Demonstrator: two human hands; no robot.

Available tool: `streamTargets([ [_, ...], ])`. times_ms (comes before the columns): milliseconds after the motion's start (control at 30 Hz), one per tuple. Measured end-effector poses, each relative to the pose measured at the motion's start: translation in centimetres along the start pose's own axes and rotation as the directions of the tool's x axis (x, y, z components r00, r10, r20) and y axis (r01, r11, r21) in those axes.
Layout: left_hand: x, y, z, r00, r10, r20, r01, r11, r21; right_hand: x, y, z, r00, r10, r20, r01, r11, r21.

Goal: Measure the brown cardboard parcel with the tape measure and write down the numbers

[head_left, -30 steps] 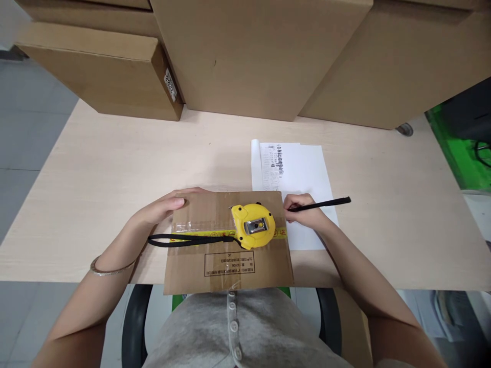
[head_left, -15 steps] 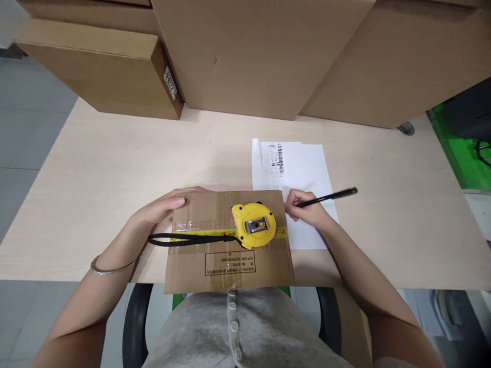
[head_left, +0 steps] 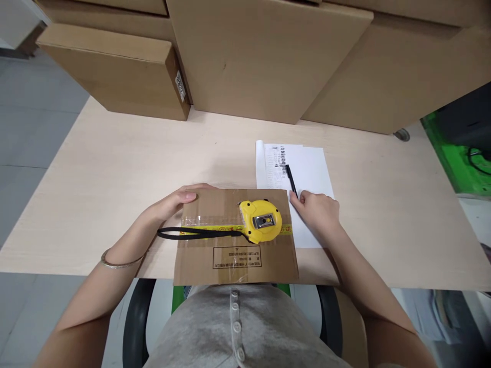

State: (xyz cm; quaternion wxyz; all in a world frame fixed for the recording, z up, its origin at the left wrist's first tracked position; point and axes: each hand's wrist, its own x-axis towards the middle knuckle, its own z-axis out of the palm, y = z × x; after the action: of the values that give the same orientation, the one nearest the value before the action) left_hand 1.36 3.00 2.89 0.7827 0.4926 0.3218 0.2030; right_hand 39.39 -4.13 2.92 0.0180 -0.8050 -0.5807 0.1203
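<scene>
A small cardboard box [head_left: 199, 260] with printed text and yellow tape stands at the desk's front edge, close to my body. On its top lies a yellow tape measure [head_left: 261, 221] with a metal clip and a black wrist strap [head_left: 203, 234]. My left hand [head_left: 178, 201] grips the box's far left corner, thumb on top and the other fingers behind it. At the far right corner, my right hand [head_left: 316, 210] is closed on a black pen [head_left: 291, 177], which points away from me over the papers. The pen's near end is hidden by the hand.
White papers [head_left: 310, 166] with printing and handwriting lie partly under my right hand. Large cardboard boxes [head_left: 264, 61] line the back of the desk [head_left: 153, 148]; a flatter box [head_left: 126, 84] stands back left. A green surface with dark equipment [head_left: 460, 133] is at the right.
My right hand has turned, so the pen swings from pointing right to pointing away from me. The view has shifted slightly; the left hand keeps hold of the box.
</scene>
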Motion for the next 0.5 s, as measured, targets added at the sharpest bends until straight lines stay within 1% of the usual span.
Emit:
streamTargets([
  [33,0.0,0.1,0.1,1.0,0.004,-0.001,-0.004,1.0,0.007,-0.2,-0.1,-0.3,0.999,0.013,-0.032,-0.013,1.0,-0.007],
  [67,0.0,0.1,0.1,1.0,0.012,-0.002,-0.012,1.0,0.022,-0.4,-0.3,-0.8,0.996,0.013,-0.085,-0.013,1.0,0.005],
  [100,-0.1,0.2,0.1,1.0,0.02,-0.005,-0.02,0.999,0.045,-0.8,-0.5,-1.4,0.987,-0.007,-0.159,0.013,0.999,0.039],
  [133,-0.1,0.3,0.2,0.999,0.033,-0.014,-0.032,0.997,0.075,-1.3,-0.8,-2.1,0.968,-0.05,-0.244,0.073,0.994,0.086],
  [167,-0.2,0.3,0.2,0.998,0.052,-0.029,-0.048,0.993,0.111,-2.0,-1.2,-2.8,0.938,-0.117,-0.326,0.168,0.977,0.13],
  [200,-0.3,0.3,0.1,0.995,0.083,-0.047,-0.075,0.986,0.151,-2.7,-1.7,-3.5,0.897,-0.206,-0.391,0.284,0.946,0.155],
  [233,-0.5,0.3,0.1,0.989,0.131,-0.07,-0.116,0.975,0.188,-3.6,-2.4,-4.2,0.851,-0.307,-0.426,0.402,0.903,0.152],
  [267,-0.7,0.3,0.0,0.976,0.195,-0.092,-0.172,0.961,0.216,-4.4,-3.1,-4.7,0.804,-0.408,-0.433,0.503,0.855,0.128],
  [300,-1.0,0.3,-0.1,0.957,0.268,-0.112,-0.237,0.943,0.233,-5.2,-3.9,-5.1,0.76,-0.501,-0.414,0.583,0.807,0.094],
  [367,-1.8,0.4,-0.2,0.912,0.389,-0.133,-0.348,0.903,0.251,-6.5,-5.4,-5.4,0.697,-0.637,-0.33,0.684,0.729,0.039],
  [400,-2.3,0.5,-0.1,0.899,0.418,-0.133,-0.373,0.888,0.269,-7.0,-6.0,-5.4,0.678,-0.677,-0.287,0.713,0.701,0.03],
  [433,-2.8,0.5,-0.1,0.898,0.423,-0.125,-0.372,0.879,0.299,-7.3,-6.4,-5.4,0.668,-0.699,-0.256,0.728,0.685,0.029],
  [500,-3.7,0.6,0.1,0.915,0.39,-0.106,-0.328,0.87,0.369,-7.6,-6.8,-5.3,0.681,-0.692,-0.241,0.716,0.698,0.019],
])
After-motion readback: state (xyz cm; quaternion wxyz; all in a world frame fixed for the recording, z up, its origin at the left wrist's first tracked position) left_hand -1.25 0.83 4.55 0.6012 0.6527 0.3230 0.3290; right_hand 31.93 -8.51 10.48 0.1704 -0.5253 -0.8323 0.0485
